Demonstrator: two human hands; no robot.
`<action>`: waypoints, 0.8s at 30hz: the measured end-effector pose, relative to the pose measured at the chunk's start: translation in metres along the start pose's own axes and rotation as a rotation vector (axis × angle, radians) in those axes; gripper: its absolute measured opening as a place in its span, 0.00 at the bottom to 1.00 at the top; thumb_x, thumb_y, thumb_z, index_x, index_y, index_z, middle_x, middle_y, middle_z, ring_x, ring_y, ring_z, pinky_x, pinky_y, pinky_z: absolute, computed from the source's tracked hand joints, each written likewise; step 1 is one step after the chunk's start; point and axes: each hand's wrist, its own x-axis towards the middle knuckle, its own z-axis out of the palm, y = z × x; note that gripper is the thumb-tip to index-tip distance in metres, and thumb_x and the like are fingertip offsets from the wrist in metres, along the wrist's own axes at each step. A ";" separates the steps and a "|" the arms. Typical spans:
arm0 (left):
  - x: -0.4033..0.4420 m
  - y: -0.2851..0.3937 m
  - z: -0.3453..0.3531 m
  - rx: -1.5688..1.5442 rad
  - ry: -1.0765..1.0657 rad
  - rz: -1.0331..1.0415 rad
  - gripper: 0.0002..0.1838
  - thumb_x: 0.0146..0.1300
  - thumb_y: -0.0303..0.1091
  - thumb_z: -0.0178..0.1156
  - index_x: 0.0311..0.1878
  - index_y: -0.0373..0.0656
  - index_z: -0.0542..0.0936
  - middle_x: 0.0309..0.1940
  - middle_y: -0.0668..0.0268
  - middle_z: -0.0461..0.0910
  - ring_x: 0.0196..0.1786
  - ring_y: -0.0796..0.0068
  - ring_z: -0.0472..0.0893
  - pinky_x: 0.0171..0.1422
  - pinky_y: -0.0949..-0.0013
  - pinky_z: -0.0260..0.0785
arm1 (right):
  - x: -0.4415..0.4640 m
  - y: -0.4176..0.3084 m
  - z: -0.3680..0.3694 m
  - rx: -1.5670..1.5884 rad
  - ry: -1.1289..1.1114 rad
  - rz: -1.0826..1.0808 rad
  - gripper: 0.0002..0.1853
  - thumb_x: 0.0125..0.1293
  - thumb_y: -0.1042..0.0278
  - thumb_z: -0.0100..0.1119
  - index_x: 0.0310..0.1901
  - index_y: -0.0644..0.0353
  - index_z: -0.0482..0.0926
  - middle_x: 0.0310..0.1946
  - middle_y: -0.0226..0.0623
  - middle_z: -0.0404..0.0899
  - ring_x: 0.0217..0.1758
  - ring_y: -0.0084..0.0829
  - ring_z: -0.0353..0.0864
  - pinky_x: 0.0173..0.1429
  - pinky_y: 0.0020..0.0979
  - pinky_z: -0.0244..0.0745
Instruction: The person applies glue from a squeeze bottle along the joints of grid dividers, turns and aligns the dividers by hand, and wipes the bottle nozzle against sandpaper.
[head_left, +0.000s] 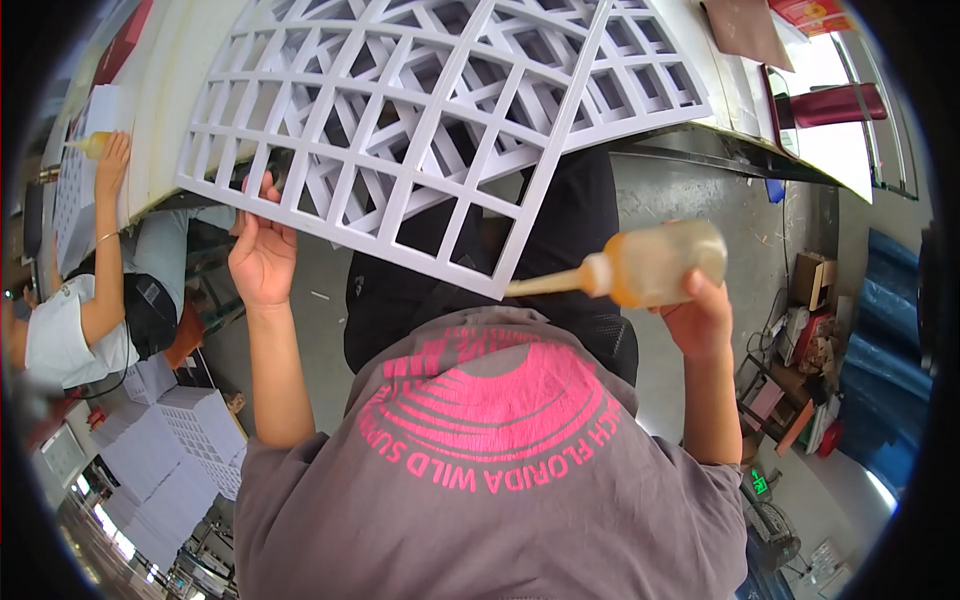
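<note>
the left hand [265, 262] looks clamped on the lattice panel [412, 178], apparently steadying it where it overhangs the worktop [160, 130]; the right hand [700, 318] grips a squeeze bottle [668, 265] sideways, seemingly so its nozzle [545, 284] meets the panel's near corner.

The left hand [265, 258] holds the edge of a white grid [350, 234]. The right hand [698, 318] holds a squeeze bottle [655, 265], its long tip by the grid's corner. More grids [640, 128] are underneath.
</note>
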 end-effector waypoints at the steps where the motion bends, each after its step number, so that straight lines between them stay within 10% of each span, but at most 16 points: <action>1: 0.000 0.000 0.001 0.005 0.015 0.001 0.24 0.69 0.27 0.45 0.67 0.43 0.60 0.66 0.56 0.62 0.63 0.65 0.70 0.66 0.58 0.66 | 0.004 -0.005 -0.007 0.040 -0.010 -0.039 0.31 0.57 0.58 0.63 0.57 0.66 0.65 0.46 0.43 0.76 0.42 0.33 0.80 0.37 0.30 0.77; 4: -0.002 0.002 0.002 0.036 0.049 0.004 0.25 0.67 0.28 0.51 0.67 0.46 0.62 0.66 0.58 0.64 0.62 0.67 0.70 0.67 0.59 0.63 | 0.024 -0.026 -0.023 0.148 -0.048 -0.203 0.24 0.63 0.60 0.57 0.58 0.62 0.66 0.51 0.40 0.75 0.48 0.31 0.79 0.44 0.30 0.78; 7: -0.003 0.012 -0.004 0.029 -0.032 0.079 0.24 0.62 0.26 0.56 0.62 0.47 0.69 0.67 0.59 0.62 0.62 0.67 0.70 0.67 0.56 0.63 | 0.049 -0.053 -0.006 0.275 0.374 -0.386 0.21 0.64 0.60 0.56 0.53 0.65 0.68 0.45 0.44 0.77 0.37 0.32 0.80 0.39 0.29 0.77; 15: -0.007 0.018 -0.006 -0.107 -0.023 0.049 0.21 0.67 0.22 0.47 0.63 0.45 0.67 0.71 0.58 0.54 0.68 0.62 0.65 0.66 0.59 0.67 | 0.088 -0.087 -0.044 0.271 0.412 -0.469 0.22 0.59 0.59 0.63 0.50 0.61 0.70 0.39 0.39 0.77 0.36 0.27 0.79 0.38 0.23 0.75; 24: -0.002 0.016 0.018 -0.191 -0.087 0.110 0.20 0.66 0.21 0.48 0.59 0.48 0.72 0.71 0.64 0.55 0.64 0.64 0.70 0.63 0.52 0.70 | 0.220 -0.098 -0.102 0.719 -0.007 -0.455 0.27 0.60 0.54 0.61 0.56 0.60 0.68 0.48 0.52 0.74 0.36 0.32 0.77 0.40 0.27 0.77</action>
